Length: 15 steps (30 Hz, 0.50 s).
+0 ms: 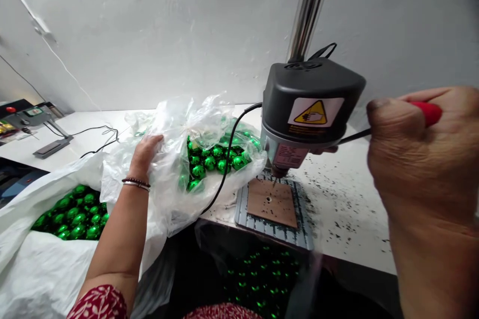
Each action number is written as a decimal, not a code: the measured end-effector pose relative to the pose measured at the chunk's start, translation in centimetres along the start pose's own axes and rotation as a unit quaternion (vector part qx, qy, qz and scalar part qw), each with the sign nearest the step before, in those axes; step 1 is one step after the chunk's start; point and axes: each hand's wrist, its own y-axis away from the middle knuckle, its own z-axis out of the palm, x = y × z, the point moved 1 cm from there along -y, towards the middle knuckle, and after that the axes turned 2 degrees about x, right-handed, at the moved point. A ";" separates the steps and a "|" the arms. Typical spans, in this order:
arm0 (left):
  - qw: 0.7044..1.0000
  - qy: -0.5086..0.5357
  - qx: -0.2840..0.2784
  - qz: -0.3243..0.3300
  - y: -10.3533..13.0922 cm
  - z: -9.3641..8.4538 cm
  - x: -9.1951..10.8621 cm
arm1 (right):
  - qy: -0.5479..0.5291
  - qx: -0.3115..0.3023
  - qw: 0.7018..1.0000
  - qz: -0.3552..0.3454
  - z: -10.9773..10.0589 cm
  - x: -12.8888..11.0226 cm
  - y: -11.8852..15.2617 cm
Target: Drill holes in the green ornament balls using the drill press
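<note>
My right hand [422, 144] is wrapped round the red-tipped lever of a black drill press [314, 84]. Beneath its chuck, a brown board [271, 203] with a small hole lies on the slotted metal base [243, 212]. On the left, my left hand [147, 152] rests against a clear plastic bag [172, 159]; its fingers are partly hidden in the plastic, so its grip cannot be made out. Shiny green balls [209, 162] show inside this bag. No ball is on the board.
A white sack [48, 264] of green balls lies at the left, and more balls [258, 279] are below the table edge. Dark shavings cover the white table [359, 229]. Another machine [30, 114] stands far left. A black cable [229, 152] crosses before the bag.
</note>
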 end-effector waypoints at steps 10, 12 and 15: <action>0.908 -0.263 0.083 0.316 5.1 2.2 3.3 | -0.022 0.004 1.000 -0.013 0.5 1.1 0.2; 0.888 -0.242 -0.105 0.376 6.8 3.8 3.4 | -0.022 0.004 1.000 -0.013 0.4 1.2 0.2; 0.829 -0.335 -0.348 0.283 7.4 5.1 1.8 | -0.020 0.000 1.000 -0.007 0.5 1.6 0.3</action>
